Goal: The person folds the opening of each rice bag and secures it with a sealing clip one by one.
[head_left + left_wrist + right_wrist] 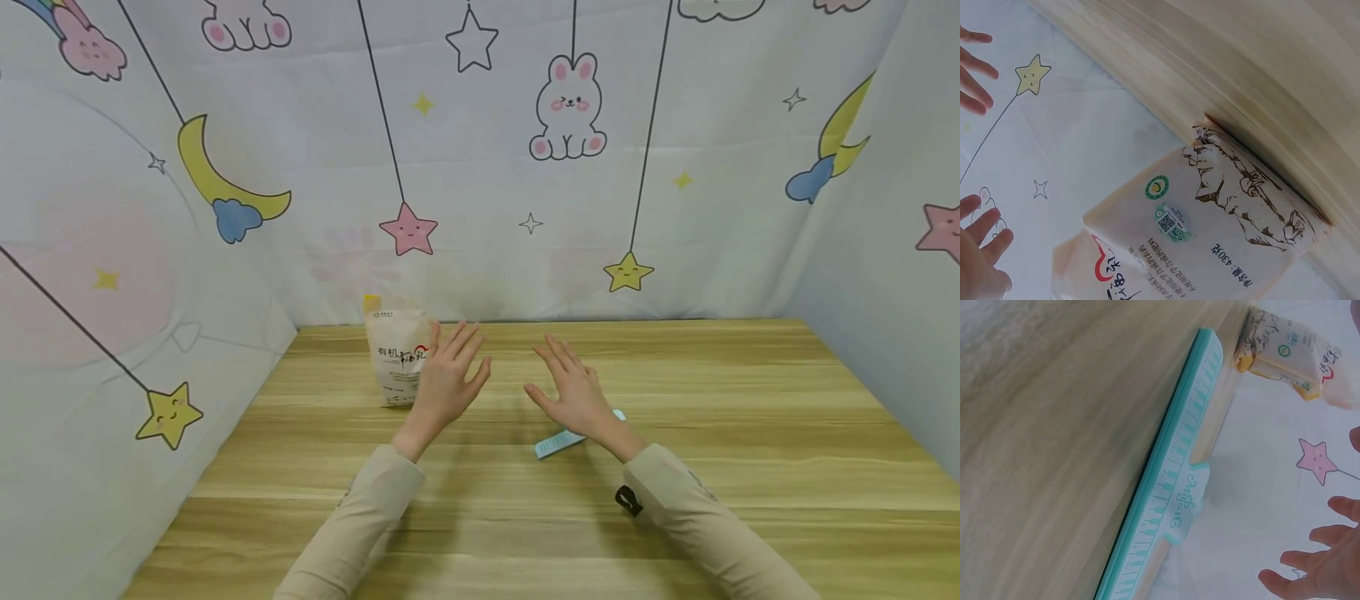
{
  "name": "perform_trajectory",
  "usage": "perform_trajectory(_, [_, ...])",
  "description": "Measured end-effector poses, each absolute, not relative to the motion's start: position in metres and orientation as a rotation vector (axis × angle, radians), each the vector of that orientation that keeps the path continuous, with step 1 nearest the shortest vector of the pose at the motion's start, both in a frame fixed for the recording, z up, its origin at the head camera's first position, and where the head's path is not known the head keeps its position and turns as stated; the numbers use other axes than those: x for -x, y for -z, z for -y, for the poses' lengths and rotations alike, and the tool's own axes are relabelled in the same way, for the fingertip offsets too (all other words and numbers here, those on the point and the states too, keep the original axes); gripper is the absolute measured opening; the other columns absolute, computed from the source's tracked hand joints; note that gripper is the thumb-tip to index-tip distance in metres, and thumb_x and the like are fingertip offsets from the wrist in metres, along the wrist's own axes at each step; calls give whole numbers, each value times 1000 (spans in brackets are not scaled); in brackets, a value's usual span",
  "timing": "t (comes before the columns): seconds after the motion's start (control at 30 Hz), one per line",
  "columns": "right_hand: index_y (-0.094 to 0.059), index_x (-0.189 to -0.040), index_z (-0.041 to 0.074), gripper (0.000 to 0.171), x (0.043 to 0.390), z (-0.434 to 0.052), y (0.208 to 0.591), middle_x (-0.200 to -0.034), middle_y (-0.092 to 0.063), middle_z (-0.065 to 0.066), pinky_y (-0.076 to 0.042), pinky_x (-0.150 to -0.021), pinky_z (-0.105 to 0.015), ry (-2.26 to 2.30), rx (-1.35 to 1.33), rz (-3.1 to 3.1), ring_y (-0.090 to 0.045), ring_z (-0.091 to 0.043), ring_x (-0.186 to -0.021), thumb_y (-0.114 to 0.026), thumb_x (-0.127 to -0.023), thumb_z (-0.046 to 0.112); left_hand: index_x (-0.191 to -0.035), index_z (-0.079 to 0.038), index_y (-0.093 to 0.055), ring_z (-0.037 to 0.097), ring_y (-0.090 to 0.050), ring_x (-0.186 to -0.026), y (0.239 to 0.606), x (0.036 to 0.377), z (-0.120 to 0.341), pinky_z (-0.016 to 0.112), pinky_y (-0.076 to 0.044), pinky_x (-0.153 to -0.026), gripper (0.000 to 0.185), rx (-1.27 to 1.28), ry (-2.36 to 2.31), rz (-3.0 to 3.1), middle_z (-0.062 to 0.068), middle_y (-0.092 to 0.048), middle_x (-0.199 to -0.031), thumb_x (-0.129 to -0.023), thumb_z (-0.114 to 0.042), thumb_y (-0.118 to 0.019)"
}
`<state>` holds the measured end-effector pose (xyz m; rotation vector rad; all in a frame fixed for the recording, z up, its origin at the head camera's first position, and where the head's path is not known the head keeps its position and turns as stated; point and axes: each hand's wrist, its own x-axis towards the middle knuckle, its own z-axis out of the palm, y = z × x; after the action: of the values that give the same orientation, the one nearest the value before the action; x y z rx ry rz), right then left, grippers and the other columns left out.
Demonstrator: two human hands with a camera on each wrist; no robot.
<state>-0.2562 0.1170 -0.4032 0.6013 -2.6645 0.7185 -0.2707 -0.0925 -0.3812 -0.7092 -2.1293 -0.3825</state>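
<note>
Both hands are raised over the table with fingers spread, and neither holds anything. My left hand (448, 382) overlaps the right edge of an upright pale food bag (397, 358) in the head view. The bag (1210, 231) carries Chinese print, a red heart line and a brown drawing in the left wrist view. Below my right hand (573, 396) lies a light teal bag-sealing clip (558, 443), partly hidden by hand and wrist. In the right wrist view the clip (1169, 487) shows a piano-key pattern and a tab lettered "Music".
The wooden table (712, 383) reaches back to a white curtain (495, 183) printed with stars, moons and rabbits, which also closes off both sides. A small black piece (628, 501) sits at the right sleeve's cuff.
</note>
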Motion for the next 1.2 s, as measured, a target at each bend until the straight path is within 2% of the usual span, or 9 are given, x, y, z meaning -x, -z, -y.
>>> perform_trajectory(0.2, [-34,-137,12,61,258,-115,404,-148,-22,-11,-29,-90,-65,-744,-619,2652,-24,-37,-133,-51,-87,42,-105,-2,-63,32,-54,-112,381,271,95,51,-22,-105,30,710,396,2127,14,-61,-114,-79,-17,-63])
perform_trajectory(0.43, [-38,-134,8,59,258,-112,406,-143,-31,-16,-33,-84,-67,-837,-699,2488,-35,-43,-124,-48,-88,45,-105,-2,-62,29,-54,-112,380,273,99,52,-25,-104,31,709,399,2092,13,-62,-113,-78,-16,-64])
perform_trajectory(0.7, [-37,-135,5,57,261,-108,403,-142,-30,-19,-35,-93,-58,-949,-744,2496,-36,-39,-126,-55,-87,29,-106,-2,-62,30,-55,-110,378,275,102,51,-25,-105,30,723,430,2051,12,-63,-109,-78,-13,-64])
perform_trajectory(0.97, [-35,-135,5,54,261,-104,401,-144,-29,-16,-33,-98,-54,-1048,-754,2517,-33,-35,-129,-53,-89,28,-106,-1,-61,30,-53,-110,374,275,106,49,-22,-107,29,731,438,2031,12,-63,-107,-79,-12,-63])
perform_trajectory(1.2, [-34,-136,6,53,262,-100,401,-144,-28,-16,-32,-99,-53,-1092,-756,2530,-33,-35,-129,-51,-90,28,-105,-1,-62,31,-54,-109,372,276,109,53,-26,-103,29,719,434,2024,13,-63,-107,-78,-10,-63])
